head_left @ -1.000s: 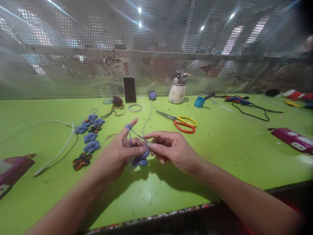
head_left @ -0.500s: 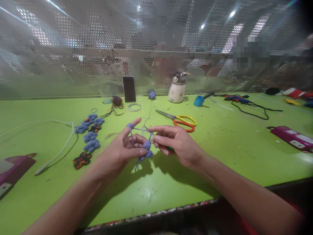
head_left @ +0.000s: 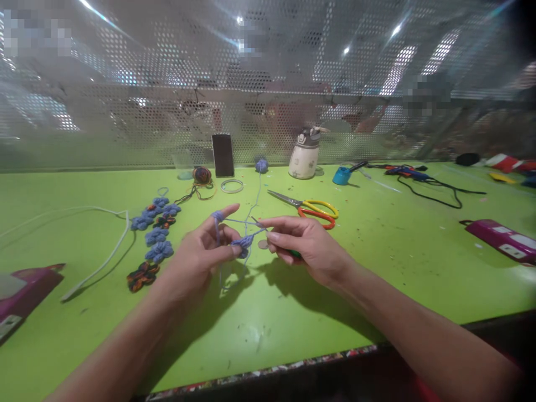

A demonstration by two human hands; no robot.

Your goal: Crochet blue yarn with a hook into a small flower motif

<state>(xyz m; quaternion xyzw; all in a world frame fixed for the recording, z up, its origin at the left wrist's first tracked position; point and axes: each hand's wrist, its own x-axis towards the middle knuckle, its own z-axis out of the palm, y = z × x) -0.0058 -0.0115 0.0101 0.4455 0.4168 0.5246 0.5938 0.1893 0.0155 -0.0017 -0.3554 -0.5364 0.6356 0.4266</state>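
My left hand pinches a small blue-purple crochet piece between thumb and fingers. Blue-purple yarn is wound round its raised index finger and runs across to the right hand. A slack loop of the same yarn hangs beneath the piece. My right hand is closed on a crochet hook; its thin dark tip points left, and a bit of green handle shows under the palm. From the hook a strand stretches to the piece. Behind, a ball of blue-purple yarn trails a strand toward my hands.
Scissors with yellow and red handles lie beyond my right hand. Several crochet flowers lie left, near a dark multicoloured yarn ball. A phone, a bottle and a blue pot stand behind. A white cable lies left.
The crochet piece has tipped over and sits closer to my left thumb. The strand between it and the hook is drawn out sideways, and a loop of yarn now hangs below.
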